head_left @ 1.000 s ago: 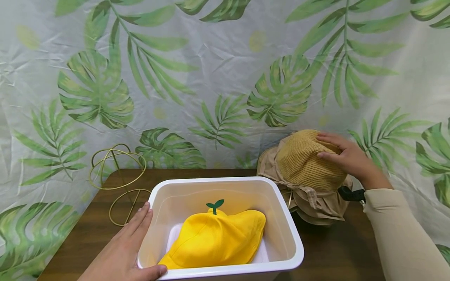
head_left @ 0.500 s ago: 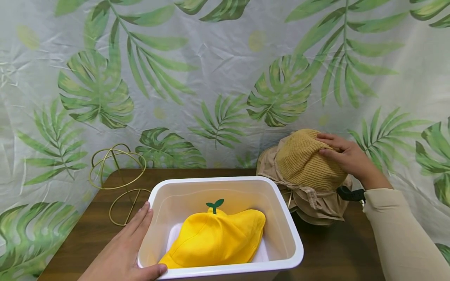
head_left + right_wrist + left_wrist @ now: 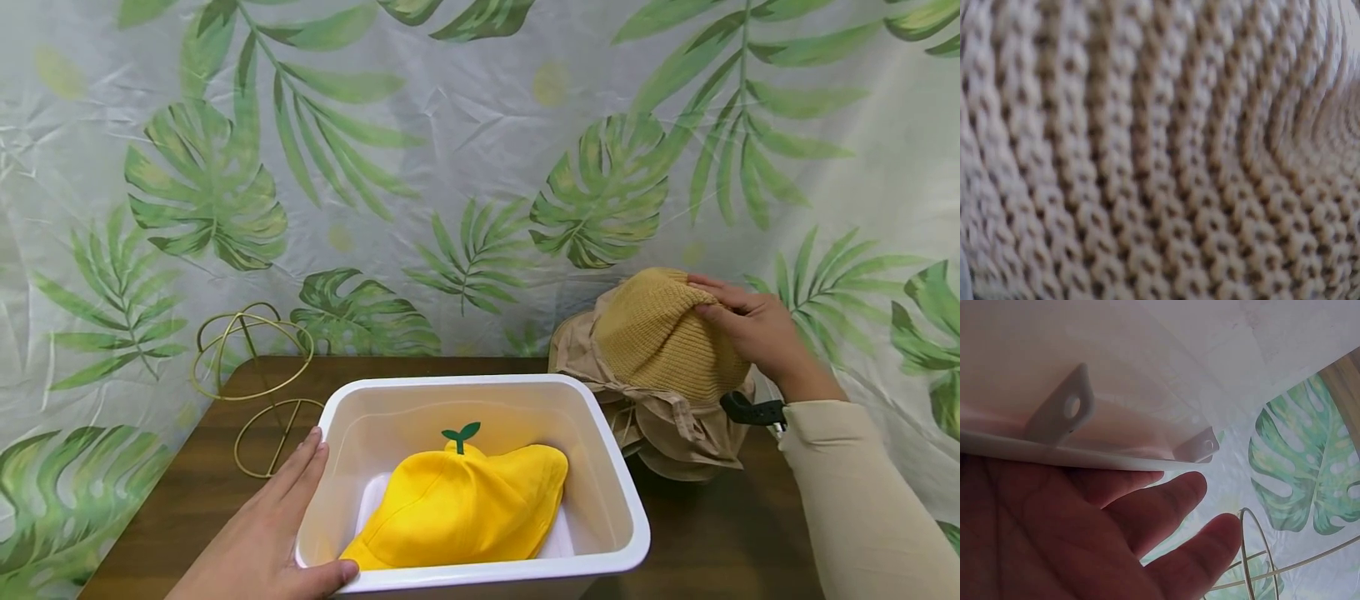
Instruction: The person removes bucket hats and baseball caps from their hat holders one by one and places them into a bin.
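One domed, ribbed mustard knit hat [image 3: 656,342]

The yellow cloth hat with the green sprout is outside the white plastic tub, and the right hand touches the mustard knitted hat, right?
Not quite: the head view shows the yellow cloth hat inside, not outside, the white plastic tub. The right hand does touch the mustard knitted hat.

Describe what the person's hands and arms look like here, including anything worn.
The right arm has a long, plain beige sleeve reaching the wrist, with a black strap just past its cuff. Neither the right hand nor the left hand wears a glove. No left sleeve is in view.
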Motion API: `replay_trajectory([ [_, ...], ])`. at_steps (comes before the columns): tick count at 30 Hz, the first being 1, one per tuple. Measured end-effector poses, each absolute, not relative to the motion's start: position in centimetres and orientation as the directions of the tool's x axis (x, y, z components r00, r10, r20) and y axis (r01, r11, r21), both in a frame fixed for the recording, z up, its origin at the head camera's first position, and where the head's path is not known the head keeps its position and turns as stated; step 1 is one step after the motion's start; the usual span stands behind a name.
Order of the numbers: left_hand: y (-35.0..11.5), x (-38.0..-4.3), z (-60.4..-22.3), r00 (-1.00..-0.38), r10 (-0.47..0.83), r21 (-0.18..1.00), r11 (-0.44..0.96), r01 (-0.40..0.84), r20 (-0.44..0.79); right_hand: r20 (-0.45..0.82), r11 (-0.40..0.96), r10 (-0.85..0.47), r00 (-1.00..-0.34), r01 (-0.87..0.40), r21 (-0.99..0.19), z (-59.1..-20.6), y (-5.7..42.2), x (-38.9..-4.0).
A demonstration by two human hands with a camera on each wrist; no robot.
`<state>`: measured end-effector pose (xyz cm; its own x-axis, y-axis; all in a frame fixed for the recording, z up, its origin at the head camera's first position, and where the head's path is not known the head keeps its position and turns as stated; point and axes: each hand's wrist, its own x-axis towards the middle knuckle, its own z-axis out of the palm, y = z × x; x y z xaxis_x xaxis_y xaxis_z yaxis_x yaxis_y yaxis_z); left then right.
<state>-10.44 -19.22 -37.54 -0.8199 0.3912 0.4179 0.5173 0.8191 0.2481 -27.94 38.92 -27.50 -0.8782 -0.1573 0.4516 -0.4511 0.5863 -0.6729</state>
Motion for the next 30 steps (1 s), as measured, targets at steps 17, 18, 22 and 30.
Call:
replay_trajectory([
  [17, -19.2, -10.3, -37.3, -0.826, 0.393, 0.239, 0.826, 0.51, 0.405, 0.509, 0.553, -0.119, -0.852, -0.483, -0.679, -24.8, 38.3, -26.7],
  [18, -19.2, -10.3, -37.3, -0.826, 0.391, 0.235, 0.829, 0.508, 0.406, 0.51, 0.55, -0.117, -0.852, -0.483, -0.681, -24.5, 38.2, -26.7],
  [22, -19.4, -10.4, -37.4, -0.818, 0.394, 0.233, 0.824, 0.516, 0.42, 0.508, 0.535, -0.113, -0.854, -0.483, -0.693, -23.7, 37.8, -26.4],
  [30, -19.5, -10.4, -37.5, -0.802, 0.411, 0.244, 0.803, 0.543, 0.433, 0.553, 0.52, -0.112, -0.826, -0.523, -0.676, -22.1, 36.5, -25.9],
])
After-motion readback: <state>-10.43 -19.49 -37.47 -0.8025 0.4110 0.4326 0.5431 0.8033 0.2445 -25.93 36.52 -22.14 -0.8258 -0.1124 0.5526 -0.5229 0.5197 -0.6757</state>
